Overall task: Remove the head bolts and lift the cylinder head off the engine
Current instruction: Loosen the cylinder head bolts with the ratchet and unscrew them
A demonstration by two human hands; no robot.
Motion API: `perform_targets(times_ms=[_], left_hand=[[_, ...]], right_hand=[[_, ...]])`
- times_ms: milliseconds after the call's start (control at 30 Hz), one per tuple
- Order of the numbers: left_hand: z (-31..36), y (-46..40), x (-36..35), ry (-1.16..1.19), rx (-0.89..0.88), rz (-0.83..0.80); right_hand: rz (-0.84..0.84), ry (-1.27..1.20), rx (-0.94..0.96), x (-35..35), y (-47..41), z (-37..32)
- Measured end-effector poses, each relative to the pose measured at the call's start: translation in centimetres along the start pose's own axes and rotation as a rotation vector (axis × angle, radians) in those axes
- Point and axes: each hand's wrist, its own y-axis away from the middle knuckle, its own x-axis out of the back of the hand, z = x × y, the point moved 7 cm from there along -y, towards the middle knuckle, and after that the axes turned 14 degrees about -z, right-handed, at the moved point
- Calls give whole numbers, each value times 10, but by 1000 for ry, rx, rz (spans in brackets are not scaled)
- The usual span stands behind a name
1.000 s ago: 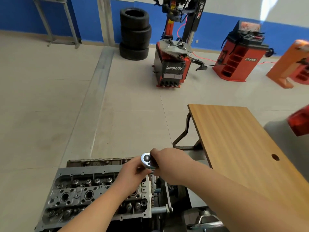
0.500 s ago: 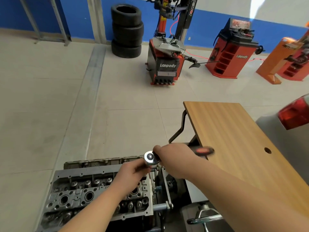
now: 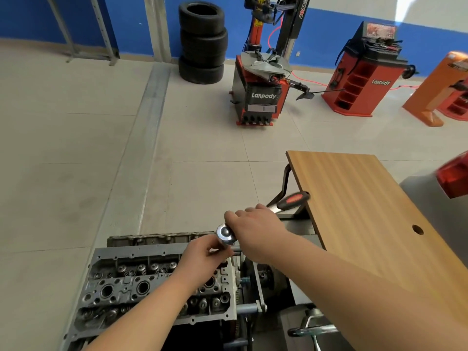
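Note:
The grey cylinder head (image 3: 141,287), with valve springs and round bores showing, sits on the engine at the lower left. Above its right end stands a ratchet wrench (image 3: 226,234) with a shiny round head and a red-and-black handle (image 3: 293,198) that points up and right. My right hand (image 3: 255,230) grips the ratchet's shaft just behind the round head. My left hand (image 3: 202,259) curls its fingers round the part just below the ratchet head; what it holds there is hidden by the fingers. No head bolt shows clearly under the hands.
A wooden table (image 3: 367,224) with a hole near its right edge stands close on the right. An engine stand's metal frame (image 3: 258,307) runs below the hands. Farther off are a tire changer (image 3: 260,97), stacked tires (image 3: 202,44), a red wheel balancer (image 3: 364,72) and a car's tail light (image 3: 453,178).
The ratchet handle has swung out from behind my right hand toward the upper right, over the table's near corner. My left hand has stayed at the ratchet head.

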Motion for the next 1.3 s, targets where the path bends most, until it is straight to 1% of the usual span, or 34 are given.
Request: perform_targets(times_ms=[67,133,200,233,300,433,500,600,700,767,800,867,933,1000,1033,1100,1167,1233,1300], left_hand=[[0,-1,0,-12,-16,-15],[4,-2,-2,-54,-42,-22],[7,-1,-4,-60,-38,-19],[7,-1,-4,-50,-26,-18],[9,0,-4,-27,-4,-18],[16,3,-1,-26,-9,-25],[14,5,-4,8,-5,-31],[9,10,-9,29,20,-31],[9,12,-10,13,-5,-23],[9,11,-12,-21,-9,-28],[9,10,-14,-34,-1,-27],[12,9,-19,-58,10,-38],[19,9,-24,-99,-15,-67],[23,7,-24,-119,-30,-59],[22,5,-21,-118,-24,-36],[19,3,-14,-121,12,5],[16,0,-10,-117,43,4],[16,-2,-10,-125,25,-17],[17,-2,-12,-136,8,-31]], right_hand=[[-13,-53,-122,-12,6,-4],[-54,-229,-235,-29,16,-4],[-93,-365,-281,-38,21,-7],[-93,-352,-268,-37,20,-9],[-63,-242,-190,-27,13,-8],[15,-2,53,0,2,3],[22,57,74,4,3,5],[42,11,-36,-4,10,-3],[33,-140,-217,-31,21,-11],[43,-194,-258,-41,27,-10],[66,-171,-227,-41,27,-8],[115,-70,-89,-33,22,1],[122,40,36,-25,12,15],[90,102,70,-19,3,25],[85,94,66,-16,0,25],[89,28,-5,-14,-3,18],[110,-49,-143,-18,1,14],[118,-171,-262,-32,11,11],[127,-257,-308,-41,21,8]])
